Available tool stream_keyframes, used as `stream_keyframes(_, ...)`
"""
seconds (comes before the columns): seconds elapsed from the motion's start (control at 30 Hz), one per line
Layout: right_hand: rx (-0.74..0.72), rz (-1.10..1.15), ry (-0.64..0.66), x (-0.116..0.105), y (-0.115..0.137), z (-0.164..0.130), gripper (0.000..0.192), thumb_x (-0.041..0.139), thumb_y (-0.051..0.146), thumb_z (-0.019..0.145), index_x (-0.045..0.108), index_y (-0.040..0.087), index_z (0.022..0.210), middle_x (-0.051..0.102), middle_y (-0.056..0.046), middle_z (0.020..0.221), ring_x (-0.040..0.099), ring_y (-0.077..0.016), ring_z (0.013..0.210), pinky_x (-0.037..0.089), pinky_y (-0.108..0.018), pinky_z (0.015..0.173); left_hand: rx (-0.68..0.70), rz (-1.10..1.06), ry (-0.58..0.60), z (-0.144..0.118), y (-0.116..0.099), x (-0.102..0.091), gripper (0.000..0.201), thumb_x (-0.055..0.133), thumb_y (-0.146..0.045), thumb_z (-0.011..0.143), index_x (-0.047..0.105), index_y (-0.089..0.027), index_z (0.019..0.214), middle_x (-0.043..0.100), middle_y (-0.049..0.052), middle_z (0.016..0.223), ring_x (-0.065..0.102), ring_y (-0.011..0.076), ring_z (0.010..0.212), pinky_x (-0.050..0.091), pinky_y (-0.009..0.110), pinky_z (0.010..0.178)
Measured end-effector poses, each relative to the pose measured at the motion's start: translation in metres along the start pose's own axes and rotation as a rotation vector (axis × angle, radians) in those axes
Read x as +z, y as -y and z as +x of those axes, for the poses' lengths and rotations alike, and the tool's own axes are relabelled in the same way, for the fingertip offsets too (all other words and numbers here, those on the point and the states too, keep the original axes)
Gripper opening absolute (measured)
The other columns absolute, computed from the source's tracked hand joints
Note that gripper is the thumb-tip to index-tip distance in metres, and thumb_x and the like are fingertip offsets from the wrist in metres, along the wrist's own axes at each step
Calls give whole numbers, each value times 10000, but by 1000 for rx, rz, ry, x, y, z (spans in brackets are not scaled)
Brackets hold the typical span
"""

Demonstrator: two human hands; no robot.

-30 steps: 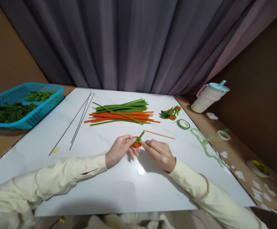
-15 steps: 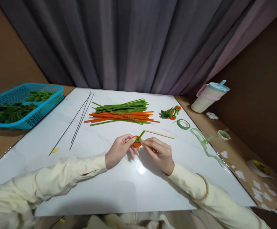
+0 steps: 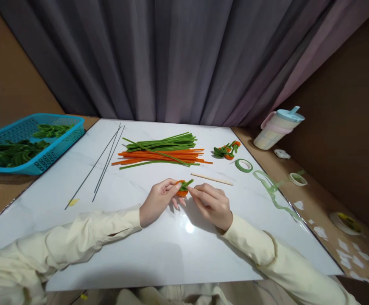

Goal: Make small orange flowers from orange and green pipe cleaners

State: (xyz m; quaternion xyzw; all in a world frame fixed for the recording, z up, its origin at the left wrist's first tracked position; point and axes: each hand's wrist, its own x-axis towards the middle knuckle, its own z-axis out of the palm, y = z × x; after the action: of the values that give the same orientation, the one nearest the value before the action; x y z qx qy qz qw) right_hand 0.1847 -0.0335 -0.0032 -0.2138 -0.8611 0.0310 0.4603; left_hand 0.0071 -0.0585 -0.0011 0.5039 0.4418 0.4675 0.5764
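Cream sleeves (image 3: 108, 228) reach in from the near left and near right over a white marbled board (image 3: 117, 258). The left hand (image 3: 158, 200) is partly closed, thumb and forefinger pinching a small orange-and-green fuzzy piece (image 3: 182, 192) at the near middle, its lower fingers loosely extended beneath. The right hand (image 3: 214, 206) is curled, its fingertips drawn together at the piece's right side; whether they grip it or merely touch it, I cannot tell. A green stalk slants from the piece toward the far right.

Just beyond lies a pale thin stick (image 3: 211, 178). To the left, three dark wires (image 3: 97, 159) slant across the board, one over a yellow scrap (image 3: 74, 203). To the right are a loose green strip (image 3: 275, 197) and a green tape roll (image 3: 243, 165). Farther, orange stems (image 3: 162, 156) lie beside green stems (image 3: 168, 140), with orange-and-green pieces (image 3: 229, 150) to their right. A blue basket (image 3: 59, 148) holding green leafy shapes (image 3: 14, 152) stands far left, a lidded tumbler (image 3: 275, 133) far right, a grey curtain (image 3: 171, 59) farthest.
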Motion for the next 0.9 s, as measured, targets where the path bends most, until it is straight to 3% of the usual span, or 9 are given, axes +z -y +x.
stream_keyframes(0.07,-41,-46,-7,-2,-3,-1,281,520,1,793,606,145,1019,644,-82,772,554,-157,644,423,-263,529,22,21,-16,-1,-1,0,349,560,-467,819,560,-122,873,672,49,705,624,138,578,461,212,492)
stream_keyframes(0.17,16,-20,-8,-4,-2,1,277,522,30,802,582,152,1043,634,-80,791,558,-162,678,433,-269,551,28,48,-50,-1,-3,-1,346,558,-464,820,565,-129,904,676,44,742,613,130,596,461,211,509)
stream_keyframes(0.3,209,92,-10,-5,2,5,22,553,153,840,554,175,840,578,-43,714,508,-133,601,415,-252,514,38,99,-80,-1,-2,-2,338,570,-452,813,566,-140,940,678,30,767,554,96,526,466,221,543)
stream_keyframes(0.4,353,184,37,-3,5,7,167,531,226,868,494,184,710,517,-9,641,436,-109,522,374,-236,465,86,119,-55,-4,0,-1,320,546,-433,838,563,-147,981,685,52,875,609,128,668,488,236,625)
stream_keyframes(0.5,474,283,78,0,8,8,192,490,266,896,528,175,732,537,-16,665,479,-113,559,387,-225,477,155,167,-44,-6,3,0,283,511,-399,874,551,-157,1013,683,63,947,635,169,864,490,264,756)
stream_keyframes(0.6,612,392,92,3,13,9,218,477,315,904,561,170,766,562,-26,711,520,-124,617,409,-213,492,215,276,-63,-9,4,0,246,488,-372,895,538,-171,1029,682,63,994,630,181,934,469,274,810)
stream_keyframes(0.73,729,506,92,7,18,8,230,488,357,891,573,166,795,569,-25,735,511,-117,602,417,-207,494,246,365,-85,-10,5,-1,234,458,-366,911,511,-184,1050,690,50,985,639,175,893,467,259,755)
stream_keyframes(0.9,748,529,53,9,17,5,184,502,311,880,569,162,793,558,-12,709,486,-104,562,424,-207,505,199,398,-67,-11,6,-1,279,434,-398,919,487,-179,1085,700,33,841,627,155,698,454,243,619)
